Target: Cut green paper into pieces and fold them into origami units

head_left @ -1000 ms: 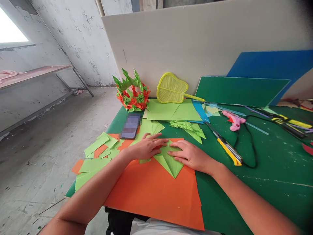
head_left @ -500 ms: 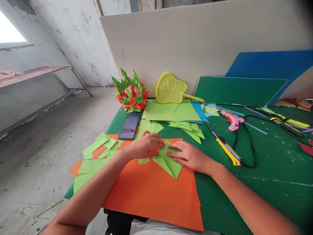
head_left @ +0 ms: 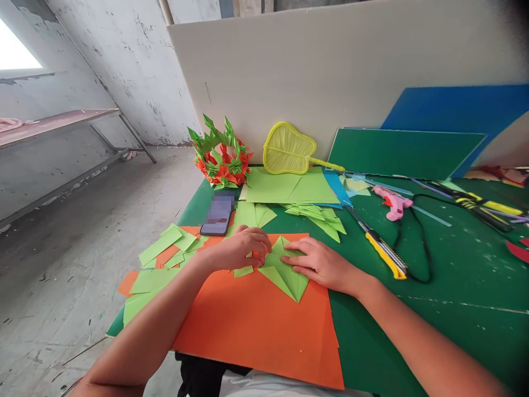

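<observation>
A folded light-green sheet of paper (head_left: 294, 280) lies on a stack of orange paper (head_left: 264, 325), one pointed corner towards me. My right hand (head_left: 324, 266) rests on its right side, fingers stretched out and pressing it flat. At the paper's left edge is my left hand (head_left: 242, 251), its fingers curled in towards the thumb; whether they pinch the edge is hidden. A small green paper piece (head_left: 243, 272) lies below that hand.
Left of the stack are green and orange paper scraps (head_left: 161, 248) and a phone (head_left: 217, 214). Behind stand a folded-paper crown-like piece (head_left: 223, 160) and a yellow fan (head_left: 289, 149). Folded green pieces (head_left: 320, 218), a utility knife (head_left: 384, 253) and a pink glue gun (head_left: 394, 203) lie to the right.
My left hand has moved left and slightly down from over the green paper to its left edge, and its fingers have curled in. My right hand has stayed in place.
</observation>
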Tool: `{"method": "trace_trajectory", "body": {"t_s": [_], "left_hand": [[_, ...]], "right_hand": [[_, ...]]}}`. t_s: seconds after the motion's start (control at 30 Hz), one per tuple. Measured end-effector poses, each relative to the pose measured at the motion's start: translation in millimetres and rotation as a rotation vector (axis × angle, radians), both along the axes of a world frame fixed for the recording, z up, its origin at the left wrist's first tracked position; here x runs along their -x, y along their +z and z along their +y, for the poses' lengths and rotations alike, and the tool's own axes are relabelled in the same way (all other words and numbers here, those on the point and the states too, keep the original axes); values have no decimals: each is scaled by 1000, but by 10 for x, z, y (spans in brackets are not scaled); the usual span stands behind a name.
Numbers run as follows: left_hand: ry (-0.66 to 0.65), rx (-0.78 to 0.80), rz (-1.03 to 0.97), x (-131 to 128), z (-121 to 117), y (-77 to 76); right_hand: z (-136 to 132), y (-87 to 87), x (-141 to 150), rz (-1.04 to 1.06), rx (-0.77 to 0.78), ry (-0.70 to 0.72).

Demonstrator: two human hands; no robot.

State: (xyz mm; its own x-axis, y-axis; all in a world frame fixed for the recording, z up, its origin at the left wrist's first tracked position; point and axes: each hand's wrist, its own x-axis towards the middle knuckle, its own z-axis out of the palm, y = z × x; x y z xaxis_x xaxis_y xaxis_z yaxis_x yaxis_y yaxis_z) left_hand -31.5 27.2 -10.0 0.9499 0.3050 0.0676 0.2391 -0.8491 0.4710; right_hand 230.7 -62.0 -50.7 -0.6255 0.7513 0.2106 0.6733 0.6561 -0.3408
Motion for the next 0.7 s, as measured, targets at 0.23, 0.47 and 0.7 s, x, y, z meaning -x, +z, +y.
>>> {"method": "trace_trajectory", "body": {"t_s": [0.23, 0.47, 0.7], "left_hand": [[19, 7, 38, 15, -23, 35], [38, 25, 91, 21, -54, 87], [79, -16, 43, -43, -62, 11]], "right_hand": [[-10, 13, 9, 6, 2, -6], [-15, 11, 8, 10, 5, -6], [-11, -8, 3, 6, -3, -5]]}}
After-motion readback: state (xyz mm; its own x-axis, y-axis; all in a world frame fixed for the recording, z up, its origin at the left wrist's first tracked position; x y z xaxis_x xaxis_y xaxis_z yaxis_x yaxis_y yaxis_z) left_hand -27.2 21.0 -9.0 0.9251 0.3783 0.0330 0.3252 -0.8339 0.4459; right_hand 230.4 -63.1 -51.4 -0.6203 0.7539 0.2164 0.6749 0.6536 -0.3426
